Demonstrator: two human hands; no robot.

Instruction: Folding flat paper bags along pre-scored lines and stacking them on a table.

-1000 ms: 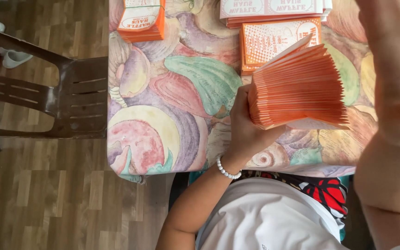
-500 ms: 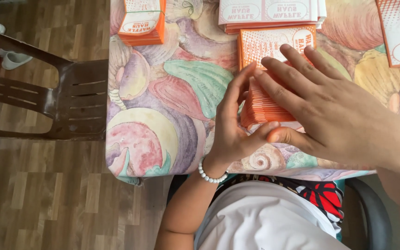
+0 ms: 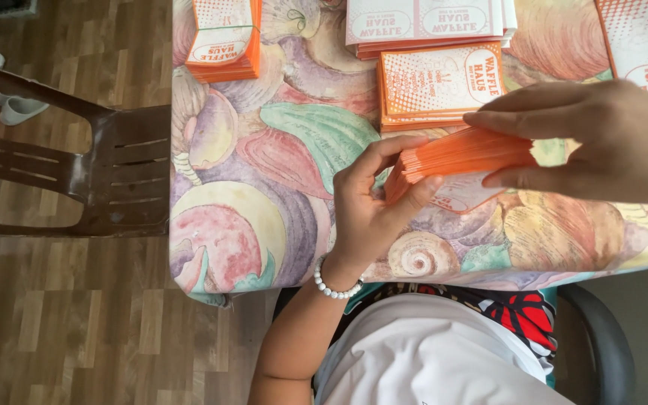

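Note:
My left hand (image 3: 373,206), with a white bead bracelet at the wrist, grips the left end of a thick stack of orange paper sleeves (image 3: 455,161) held just above the table. My right hand (image 3: 586,142) clasps the stack's right end, fingers laid over the top and thumb underneath. The stack lies roughly level and slightly fanned. Just behind it a flat pile of orange-and-white printed sleeves (image 3: 440,86) rests on the table.
The table wears a shell-patterned cloth (image 3: 264,187). A banded bundle of sleeves (image 3: 223,41) sits at the far left, a wider pile (image 3: 425,22) at the back, another (image 3: 643,41) at the far right. A brown plastic chair (image 3: 106,172) stands to the left on wood flooring.
The stack was fanned upright in my left hand alone. My right hand came down over it, pressed it together, and now both hands hold it level.

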